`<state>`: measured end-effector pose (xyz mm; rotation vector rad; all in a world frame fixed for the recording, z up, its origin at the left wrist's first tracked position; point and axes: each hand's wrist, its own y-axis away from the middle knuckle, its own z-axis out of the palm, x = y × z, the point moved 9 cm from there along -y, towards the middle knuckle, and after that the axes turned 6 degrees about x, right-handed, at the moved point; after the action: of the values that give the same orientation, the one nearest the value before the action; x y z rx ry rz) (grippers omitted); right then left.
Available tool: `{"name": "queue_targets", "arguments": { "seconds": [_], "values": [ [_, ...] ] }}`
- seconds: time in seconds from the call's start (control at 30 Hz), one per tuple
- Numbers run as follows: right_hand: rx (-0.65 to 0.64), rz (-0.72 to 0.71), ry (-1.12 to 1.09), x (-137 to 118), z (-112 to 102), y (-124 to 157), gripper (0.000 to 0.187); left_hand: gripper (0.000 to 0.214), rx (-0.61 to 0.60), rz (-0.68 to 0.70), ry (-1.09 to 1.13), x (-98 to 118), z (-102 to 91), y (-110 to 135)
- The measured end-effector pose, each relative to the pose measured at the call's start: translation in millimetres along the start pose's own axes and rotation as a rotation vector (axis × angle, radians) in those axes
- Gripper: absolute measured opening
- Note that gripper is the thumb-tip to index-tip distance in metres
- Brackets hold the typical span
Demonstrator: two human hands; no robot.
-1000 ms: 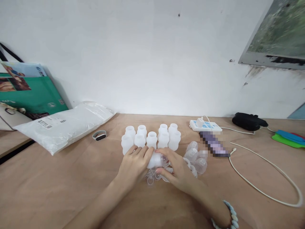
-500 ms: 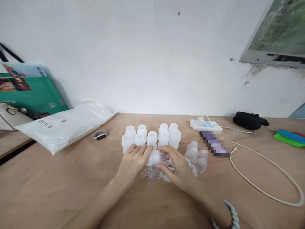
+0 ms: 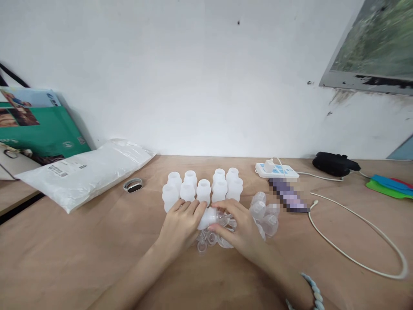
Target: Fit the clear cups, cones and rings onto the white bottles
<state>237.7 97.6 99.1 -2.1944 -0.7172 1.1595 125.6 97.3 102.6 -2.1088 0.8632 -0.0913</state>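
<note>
A small white translucent bottle (image 3: 206, 219) lies tipped on its side between my hands, its mouth end to the right. My left hand (image 3: 181, 224) is closed around its base. At the mouth end, my right hand (image 3: 237, 224) pinches a clear bottle nipple (image 3: 222, 218), which meets the bottle's rim. Below lie more clear nipples (image 3: 202, 246), partly hidden by my hands. Behind stand several white waisted bottles (image 3: 204, 191), open at the top, in two groups with one between. Right of my right hand is a pile of clear domed caps (image 3: 269, 224).
A white plastic parcel (image 3: 87, 172) and a fitness band (image 3: 133, 185) lie to the left. On the right are a power strip (image 3: 276, 170), a blurred phone (image 3: 288, 196), a looped white cable (image 3: 364, 224), a black pouch (image 3: 335, 164) and coloured sheets (image 3: 387, 185).
The view has shifted slightly, so everything sits a little further left. Both hands keep their hold on the bottle and nipple, with only slight finger movement.
</note>
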Motion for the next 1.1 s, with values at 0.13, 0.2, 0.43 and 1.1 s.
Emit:
{"name": "queue_targets", "arguments": {
  "seconds": [0.13,0.2,0.43,1.1],
  "values": [
    [-0.005,0.014,-0.027,0.5,-1.7,-0.8,0.044,0.021,0.007,-0.002,-0.008,-0.2,-1.3,-1.2],
    [-0.047,0.092,0.001,7.7,1.0,0.0,0.041,0.022,0.008,0.001,-0.009,0.2,-1.2,-0.7],
    [-0.113,0.086,0.010,5.3,5.4,-1.5,0.045,0.028,-0.014,0.000,-0.025,-2.9,4.9,4.0],
    [0.307,-0.101,-0.001,-2.7,-61.6,-12.8,0.035,0.051,-0.194,-0.859,0.950,-68.3,-5.9,-11.6]
  ]
}}
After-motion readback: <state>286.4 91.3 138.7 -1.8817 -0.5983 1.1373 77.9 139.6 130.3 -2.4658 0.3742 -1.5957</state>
